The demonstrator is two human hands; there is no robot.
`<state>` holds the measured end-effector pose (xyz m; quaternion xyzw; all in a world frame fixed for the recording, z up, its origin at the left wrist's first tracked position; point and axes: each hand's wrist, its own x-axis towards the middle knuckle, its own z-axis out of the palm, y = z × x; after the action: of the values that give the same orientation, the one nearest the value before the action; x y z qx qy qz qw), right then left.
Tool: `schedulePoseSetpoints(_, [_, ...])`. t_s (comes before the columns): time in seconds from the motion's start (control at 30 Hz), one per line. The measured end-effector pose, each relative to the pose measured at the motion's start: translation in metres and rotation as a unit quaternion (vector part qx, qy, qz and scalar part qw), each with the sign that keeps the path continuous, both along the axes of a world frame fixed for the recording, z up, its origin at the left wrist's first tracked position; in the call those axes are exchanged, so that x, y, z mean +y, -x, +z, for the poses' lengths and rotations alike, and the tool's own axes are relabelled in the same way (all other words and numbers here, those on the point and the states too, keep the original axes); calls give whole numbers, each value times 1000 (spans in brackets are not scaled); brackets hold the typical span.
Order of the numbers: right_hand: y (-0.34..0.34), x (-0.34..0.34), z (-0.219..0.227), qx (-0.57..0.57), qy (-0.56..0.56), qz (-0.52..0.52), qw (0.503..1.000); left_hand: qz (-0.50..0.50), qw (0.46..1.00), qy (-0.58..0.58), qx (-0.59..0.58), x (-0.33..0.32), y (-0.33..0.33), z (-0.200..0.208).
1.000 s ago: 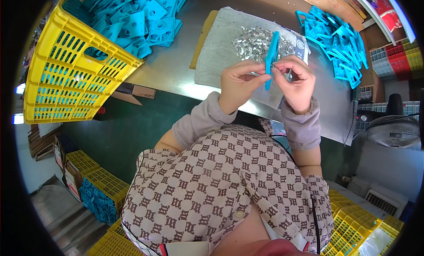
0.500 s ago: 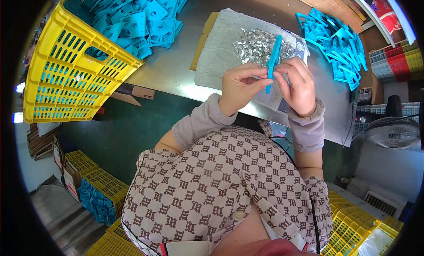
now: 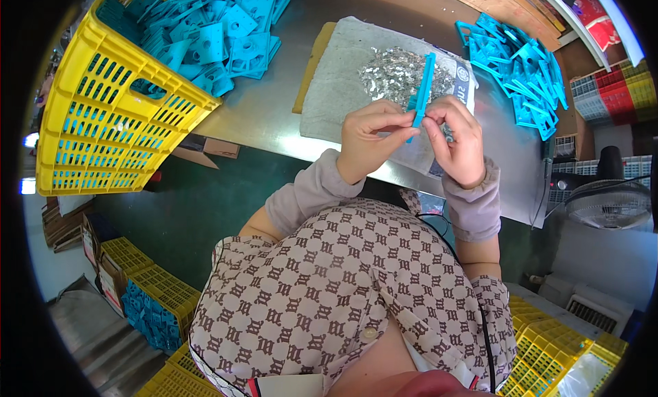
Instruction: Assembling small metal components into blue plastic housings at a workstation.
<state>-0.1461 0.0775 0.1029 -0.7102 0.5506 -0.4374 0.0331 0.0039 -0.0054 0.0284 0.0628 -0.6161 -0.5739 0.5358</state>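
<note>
A flat turquoise plastic plate (image 3: pixel 425 81) stands nearly edge-on above the worktable. My left hand (image 3: pixel 370 138) pinches its lower part between thumb and fingers. Against the plate's right side, my right hand (image 3: pixel 459 142) is closed in a pinch; whatever lies between those fingertips is too small or hidden to make out. Just beyond both hands, a heap of small shiny metal pieces (image 3: pixel 392 73) is spread over a grey cloth (image 3: pixel 325 99).
Similar turquoise plates (image 3: pixel 531 71) are piled at the right of the metal table (image 3: pixel 274 116). Another heap of plates (image 3: pixel 212 44) spills from a yellow crate (image 3: pixel 127 116) at the left. A fan (image 3: pixel 608 203) stands at the right; more yellow crates (image 3: pixel 154 280) are lower left.
The plate has turned slightly, so more of its face shows on the left. Both hands keep their pinch and have shifted only a little.
</note>
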Motion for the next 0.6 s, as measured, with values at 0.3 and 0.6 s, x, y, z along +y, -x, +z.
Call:
schedulePoseSetpoints(0.3, [1, 2, 3, 53, 65, -17, 996, -8, 1000, -27, -7, 2, 1, 0])
schedulePoseSetpoints(0.6, [3, 5, -13, -52, -110, -18, 992, 23, 998, 53, -21, -2, 2, -2])
